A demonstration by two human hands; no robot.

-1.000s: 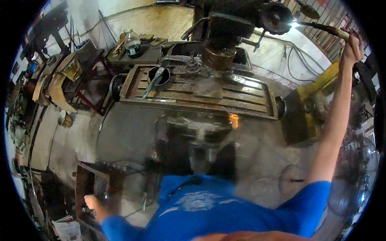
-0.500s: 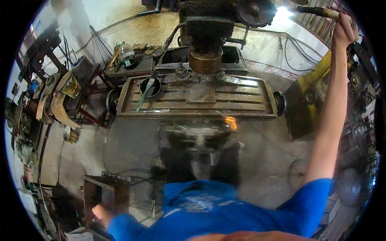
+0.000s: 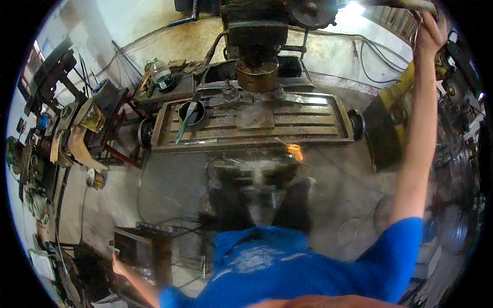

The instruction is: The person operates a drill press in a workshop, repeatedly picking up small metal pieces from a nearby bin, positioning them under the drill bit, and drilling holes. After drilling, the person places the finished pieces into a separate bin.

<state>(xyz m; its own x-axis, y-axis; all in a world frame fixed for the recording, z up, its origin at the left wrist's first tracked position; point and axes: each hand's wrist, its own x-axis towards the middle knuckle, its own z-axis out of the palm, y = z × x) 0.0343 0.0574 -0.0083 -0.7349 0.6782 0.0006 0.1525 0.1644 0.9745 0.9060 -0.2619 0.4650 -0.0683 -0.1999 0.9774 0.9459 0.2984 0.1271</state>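
At the upper right my right hand is raised high, its fingers wrapped round a lever handle of the milling machine. My left hand is low on the left by a dark open-fronted metal cabinet. Its fingers look closed at a small pale piece too small to name. The milling head's round cutter hangs over the slotted machine table. Below it a flat square metal plate lies on that table. A dark bowl stands there with a brush leaning across it.
An orange-handled tool sits at the table's front edge. On a bench at the back left stands a clear plastic bottle. A small tin is on the floor. Yellow machinery stands at the right; cables run along the back wall.
My left hand has moved up and outward to the cabinet's front edge. My right hand keeps hold of the lever handle and appears slightly higher. The whole view has shifted a little.
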